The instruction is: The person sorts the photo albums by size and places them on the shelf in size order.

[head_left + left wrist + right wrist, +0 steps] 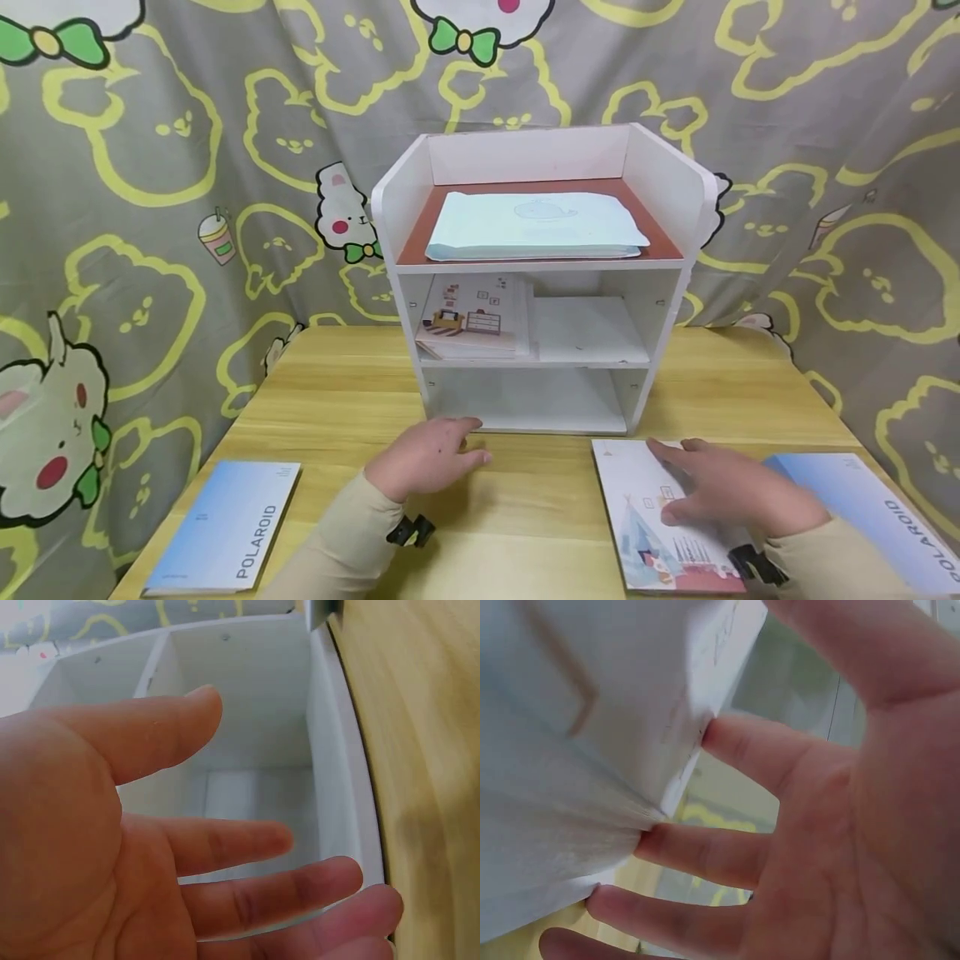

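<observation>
1. A person works at a counter (540,517) before a white, three-level shelf (592,329), hands well apart from each other.

2. The book (656,546) lies flat on the counter, just in front of the shelf's right corner. Its long axis runs from the person toward the shelf, far end angled slightly left; the drawn tent on its white cover is at the end farther from the shelf and stands upright to the person.

3. The right hand (727,487) reaches over the book, fingers extended and spread, pointing toward the shelf. In the right wrist view fingertips meet a pale surface; whether the thumb presses the cover cannot be told.

4. The left hand (427,458) hangs before the shelf's lower left corner, fingers extended, thumb apart from them; whether it touches the shelf's edge cannot be told.

5. Two blue books lettered "POLAROID" flank the scene: the left one (217,521) in front and left of the shelf, the right one (855,500) in front and right, partly behind the right sleeve (840,554).

6. On the shelf's top level lies a whale-print pack (536,227), long axis side to side; a stack (472,317) occupies the middle level's left.
</observation>
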### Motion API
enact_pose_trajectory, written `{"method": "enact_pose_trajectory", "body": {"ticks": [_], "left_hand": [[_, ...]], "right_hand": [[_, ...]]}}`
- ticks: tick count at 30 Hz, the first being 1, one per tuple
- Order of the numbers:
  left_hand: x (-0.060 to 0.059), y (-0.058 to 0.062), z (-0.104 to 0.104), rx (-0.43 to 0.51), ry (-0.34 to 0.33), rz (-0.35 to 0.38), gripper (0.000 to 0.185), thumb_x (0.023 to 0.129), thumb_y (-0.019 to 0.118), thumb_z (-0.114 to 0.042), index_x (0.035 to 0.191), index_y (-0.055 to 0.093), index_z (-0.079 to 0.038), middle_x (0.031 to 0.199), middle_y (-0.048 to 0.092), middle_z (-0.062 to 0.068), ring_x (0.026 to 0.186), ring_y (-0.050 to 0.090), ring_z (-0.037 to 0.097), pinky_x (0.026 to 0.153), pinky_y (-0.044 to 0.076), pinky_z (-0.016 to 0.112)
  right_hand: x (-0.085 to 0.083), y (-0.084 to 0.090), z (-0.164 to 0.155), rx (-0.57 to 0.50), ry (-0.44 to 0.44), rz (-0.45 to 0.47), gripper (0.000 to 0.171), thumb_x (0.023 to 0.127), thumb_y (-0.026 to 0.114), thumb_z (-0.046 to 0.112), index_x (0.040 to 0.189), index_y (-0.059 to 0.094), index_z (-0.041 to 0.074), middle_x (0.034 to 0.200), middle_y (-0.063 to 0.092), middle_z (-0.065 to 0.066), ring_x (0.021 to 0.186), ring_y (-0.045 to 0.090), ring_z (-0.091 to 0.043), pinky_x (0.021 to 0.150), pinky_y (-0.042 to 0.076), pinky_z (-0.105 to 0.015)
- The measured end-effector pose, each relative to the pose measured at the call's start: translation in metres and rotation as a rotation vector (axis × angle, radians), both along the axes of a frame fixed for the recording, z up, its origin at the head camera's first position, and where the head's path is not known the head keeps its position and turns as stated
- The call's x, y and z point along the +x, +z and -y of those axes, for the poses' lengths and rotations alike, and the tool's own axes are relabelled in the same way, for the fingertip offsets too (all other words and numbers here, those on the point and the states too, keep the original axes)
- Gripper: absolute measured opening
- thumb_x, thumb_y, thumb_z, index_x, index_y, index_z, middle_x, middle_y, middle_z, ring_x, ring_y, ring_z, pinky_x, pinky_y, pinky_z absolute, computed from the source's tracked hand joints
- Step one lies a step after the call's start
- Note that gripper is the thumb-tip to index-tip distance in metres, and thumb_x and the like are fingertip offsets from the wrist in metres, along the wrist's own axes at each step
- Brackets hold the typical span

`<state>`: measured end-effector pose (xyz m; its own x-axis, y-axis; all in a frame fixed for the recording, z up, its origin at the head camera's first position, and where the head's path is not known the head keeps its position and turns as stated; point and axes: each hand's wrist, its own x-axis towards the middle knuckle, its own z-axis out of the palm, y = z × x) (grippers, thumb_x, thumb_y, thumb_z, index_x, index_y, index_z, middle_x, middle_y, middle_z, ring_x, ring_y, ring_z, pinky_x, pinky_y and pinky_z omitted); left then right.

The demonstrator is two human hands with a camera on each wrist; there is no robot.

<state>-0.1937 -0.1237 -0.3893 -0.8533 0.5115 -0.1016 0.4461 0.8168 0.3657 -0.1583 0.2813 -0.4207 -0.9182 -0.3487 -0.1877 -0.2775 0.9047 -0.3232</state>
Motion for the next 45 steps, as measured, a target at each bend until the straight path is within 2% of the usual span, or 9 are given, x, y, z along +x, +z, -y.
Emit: {"method": "enact_pose_trajectory", "body": {"ticks": [4, 14, 20, 24, 32, 35, 38, 41, 45], "left_hand": [[-0.002, -0.003, 0.0, 0.008, -0.02, 0.038, 0.067, 0.1, 0.054, -0.055, 0.143, 0.055, -0.004, 0.113, 0.072, 0.01, 0.099, 0.068, 0.021, 0.093, 0.053, 0.045], [-0.004, -0.018, -0.003, -0.05, -0.037, 0.117, 0.063, 0.1, 0.052, -0.056, 0.137, 0.062, -0.006, 0.131, 0.066, 0.009, 0.121, 0.061, 0.029, 0.103, 0.047, 0.046], [-0.005, -0.024, -0.004, -0.093, -0.068, 0.114, 0.048, 0.097, 0.056, -0.056, 0.11, 0.072, -0.012, 0.104, 0.07, 0.001, 0.093, 0.064, 0.016, 0.087, 0.052, 0.039], [-0.007, -0.027, -0.001, -0.083, -0.035, 0.134, 0.039, 0.095, 0.061, -0.053, 0.1, 0.072, -0.016, 0.09, 0.065, -0.002, 0.077, 0.058, 0.013, 0.078, 0.052, 0.037], [-0.013, -0.027, 0.003, -0.028, -0.008, 0.173, 0.033, 0.096, 0.061, -0.049, 0.111, 0.073, -0.022, 0.103, 0.071, 0.0, 0.091, 0.064, 0.014, 0.091, 0.053, 0.043], [-0.015, -0.028, 0.004, 0.019, -0.008, 0.203, 0.036, 0.096, 0.061, -0.049, 0.115, 0.069, -0.02, 0.105, 0.071, 0.002, 0.092, 0.064, 0.015, 0.089, 0.053, 0.043], [-0.017, -0.032, 0.008, 0.129, 0.009, 0.316, 0.033, 0.096, 0.064, -0.047, 0.111, 0.066, -0.017, 0.094, 0.07, 0.005, 0.081, 0.067, 0.019, 0.075, 0.057, 0.042], [-0.018, -0.037, 0.013, 0.24, 0.039, 0.474, 0.03, 0.096, 0.066, -0.044, 0.099, 0.063, -0.014, 0.08, 0.068, 0.006, 0.067, 0.067, 0.023, 0.059, 0.058, 0.039], [-0.019, -0.044, 0.02, 0.324, 0.02, 0.623, 0.032, 0.097, 0.065, -0.041, 0.093, 0.065, -0.01, 0.079, 0.072, 0.009, 0.066, 0.07, 0.026, 0.058, 0.06, 0.039]], "right_hand": [[-0.001, 0.002, 0.021, 0.023, -0.011, -0.01, 0.1, 0.07, 0.082, 0.064, 0.15, 0.051, 0.012, 0.135, 0.048, -0.043, 0.112, 0.057, -0.057, 0.089, 0.047, -0.069], [-0.006, 0.003, 0.086, 0.054, 0.072, -0.077, 0.103, 0.069, 0.076, 0.072, 0.151, 0.05, 0.015, 0.138, 0.051, -0.035, 0.11, 0.06, -0.051, 0.09, 0.048, -0.065], [-0.011, 0.001, 0.13, 0.086, 0.117, -0.108, 0.102, 0.072, 0.073, 0.075, 0.152, 0.049, 0.017, 0.132, 0.059, -0.029, 0.109, 0.062, -0.044, 0.09, 0.051, -0.06], [-0.014, 0.0, 0.155, 0.092, 0.14, -0.122, 0.101, 0.075, 0.071, 0.074, 0.151, 0.049, 0.011, 0.127, 0.061, -0.03, 0.106, 0.064, -0.043, 0.088, 0.052, -0.056], [-0.013, -0.002, 0.159, 0.033, 0.136, -0.14, 0.092, 0.082, 0.073, 0.063, 0.149, 0.049, 0.004, 0.132, 0.057, -0.031, 0.114, 0.06, -0.046, 0.095, 0.05, -0.056], [-0.016, -0.002, 0.14, -0.11, 0.146, -0.103, 0.084, 0.088, 0.072, 0.054, 0.15, 0.047, 0.003, 0.142, 0.053, -0.027, 0.125, 0.054, -0.045, 0.105, 0.043, -0.057], [-0.019, -0.002, 0.111, -0.36, 0.139, 0.011, 0.075, 0.096, 0.066, 0.045, 0.152, 0.042, 0.0, 0.149, 0.048, -0.024, 0.132, 0.049, -0.043, 0.107, 0.042, -0.057], [-0.019, -0.005, 0.079, -0.757, 0.088, 0.304, 0.067, 0.105, 0.055, 0.035, 0.154, 0.033, -0.006, 0.152, 0.04, -0.03, 0.134, 0.047, -0.045, 0.101, 0.048, -0.055], [-0.017, -0.019, 0.048, -1.233, 0.045, 0.763, 0.061, 0.111, 0.036, 0.028, 0.156, 0.018, -0.011, 0.156, 0.029, -0.034, 0.139, 0.042, -0.042, 0.104, 0.046, -0.055]]}}
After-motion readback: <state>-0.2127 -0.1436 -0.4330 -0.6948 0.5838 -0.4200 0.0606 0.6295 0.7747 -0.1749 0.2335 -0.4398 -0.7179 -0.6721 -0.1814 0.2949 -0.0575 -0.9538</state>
